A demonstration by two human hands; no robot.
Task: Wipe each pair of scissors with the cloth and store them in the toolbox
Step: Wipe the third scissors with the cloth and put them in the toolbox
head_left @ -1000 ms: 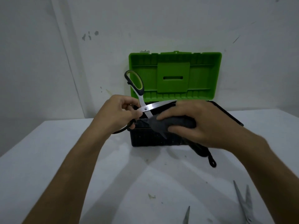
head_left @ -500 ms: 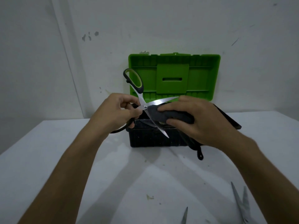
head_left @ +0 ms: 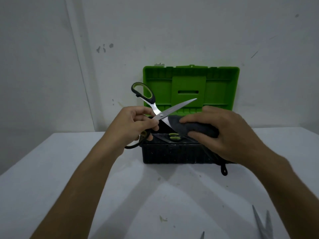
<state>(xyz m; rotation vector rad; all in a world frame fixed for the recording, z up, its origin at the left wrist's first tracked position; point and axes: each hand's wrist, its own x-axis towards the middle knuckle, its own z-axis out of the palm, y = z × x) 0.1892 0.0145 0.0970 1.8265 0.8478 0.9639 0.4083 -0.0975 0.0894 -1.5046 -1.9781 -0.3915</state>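
Wiping scissors (head_left: 161, 113) with cloth (head_left: 193, 128)

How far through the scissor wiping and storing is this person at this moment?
Done: one pair with green handles already lies inside the open toolbox. In hand: the left hand holds open black-and-green scissors while the right hand presses the grey cloth around the lower blade. Left: blade tips of more scissors wait on the table, bottom right.

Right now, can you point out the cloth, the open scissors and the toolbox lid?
cloth (head_left: 195, 128), head view, dark folded middle.
open scissors (head_left: 179, 107), head view, bare upper blade.
toolbox lid (head_left: 222, 90), head view, green inner face.
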